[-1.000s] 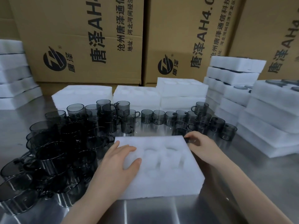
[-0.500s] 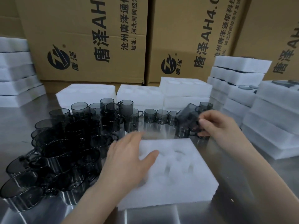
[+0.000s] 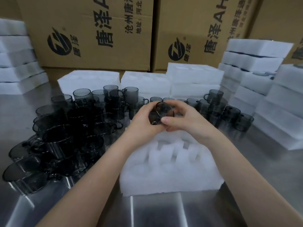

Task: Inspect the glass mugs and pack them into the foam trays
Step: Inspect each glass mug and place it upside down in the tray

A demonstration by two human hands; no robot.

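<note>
A: You've got the mug (image 3: 161,113) up between both hands, over the far edge of the tray (image 3: 164,181). It's tipped on its side with one round end facing you; mouth or base, I can't tell. I'd judge it light, stiff and smooth enough to slip. It's glass, so a knock could chip it.

B: Agreed. Your left hand (image 3: 143,119) curls round its left wall. Your right hand (image 3: 185,120) closes on the right side, thumb laid across the front. Neither hand is spread; both wrap the glass. Blur and fingers hide the handle, so I can't place it.

A: To turn it, hold the wall, fingers opposite thumb, rather than pinching the rim alone.

B: The tray's pockets lie just below your wrists. The mugs (image 3: 68,128) heaped left of your left hand sit packed together, so I'd lift each straight up.
</note>
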